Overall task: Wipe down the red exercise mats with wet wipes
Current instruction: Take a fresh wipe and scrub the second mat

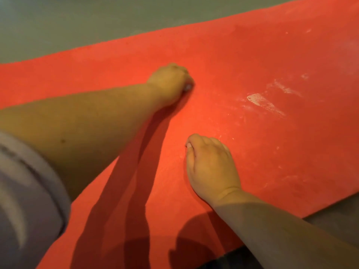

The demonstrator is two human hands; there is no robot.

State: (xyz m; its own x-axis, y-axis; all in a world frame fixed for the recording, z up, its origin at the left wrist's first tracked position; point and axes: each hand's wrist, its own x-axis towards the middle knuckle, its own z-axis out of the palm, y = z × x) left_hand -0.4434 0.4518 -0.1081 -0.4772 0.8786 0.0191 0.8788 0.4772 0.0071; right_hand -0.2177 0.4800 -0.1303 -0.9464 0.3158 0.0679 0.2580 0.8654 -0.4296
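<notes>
Left hand (171, 82), reaching out from a grey sleeve (25, 191) at the lower left edge, sits knuckles-up on the mat (223, 61). Its fingers are curled tight against the red surface. A small pale bit shows at the fingertips, but I cannot tell whether it is a wipe or a nail, so what this hand holds is unclear. It lies well inside the mat, nearer the far edge than the near one. That far edge runs as a slanting line from mid-left up to the top right, with grey floor (58, 26) beyond it.

Bare red surface lies between the two hands, which are apart and not touching. Dark arm shadows (116, 210) fall across the mat below them, toward the bottom edge of the view.

Right hand (211, 166) rests on the mat near the middle, its fingers folded under into a fist. Nothing shows in it.

To its right and farther off, white smears (262, 102) streak the surface, with fainter flecks around them. A wide stretch of open mat reaches from there to the right side. The near edge cuts diagonally across the lower right, where darker floor shows and the right forearm crosses it.
</notes>
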